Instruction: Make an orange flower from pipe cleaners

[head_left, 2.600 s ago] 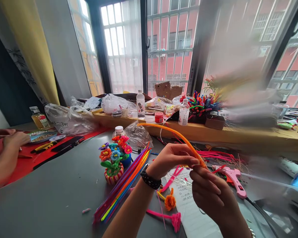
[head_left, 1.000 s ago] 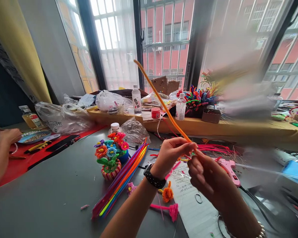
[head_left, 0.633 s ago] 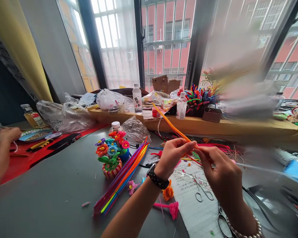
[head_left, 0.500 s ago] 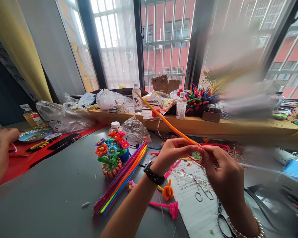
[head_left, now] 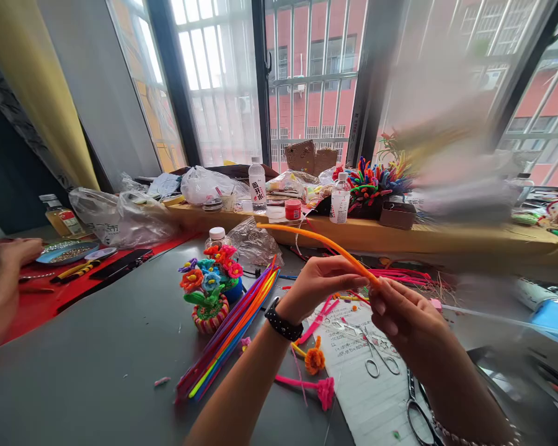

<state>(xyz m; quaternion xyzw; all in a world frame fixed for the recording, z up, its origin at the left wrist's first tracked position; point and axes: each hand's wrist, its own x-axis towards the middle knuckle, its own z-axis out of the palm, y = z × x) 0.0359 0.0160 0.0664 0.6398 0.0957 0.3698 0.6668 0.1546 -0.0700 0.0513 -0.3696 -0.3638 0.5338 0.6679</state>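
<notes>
An orange pipe cleaner is held up in front of me, its free end reaching left in a drooping arch. My right hand pinches its near end between thumb and fingers. My left hand, with a black watch strap at the wrist, closes its thumb and fingers on it just left of the right hand. Beneath the hands, small scissors rest on a printed paper sheet. By my left forearm are an orange pipe cleaner flower and a pink one.
A bundle of coloured pipe cleaners lies left of my arm, beside potted pipe cleaner flowers. Black-handled scissors lie at the lower right. Bottles and bags line the window ledge. Another person's hand is at far left.
The pipe cleaner went from nearly straight and slanting up to a curve, its free end lower. My right hand turned and its wrist moved right; the left hand shifted slightly.
</notes>
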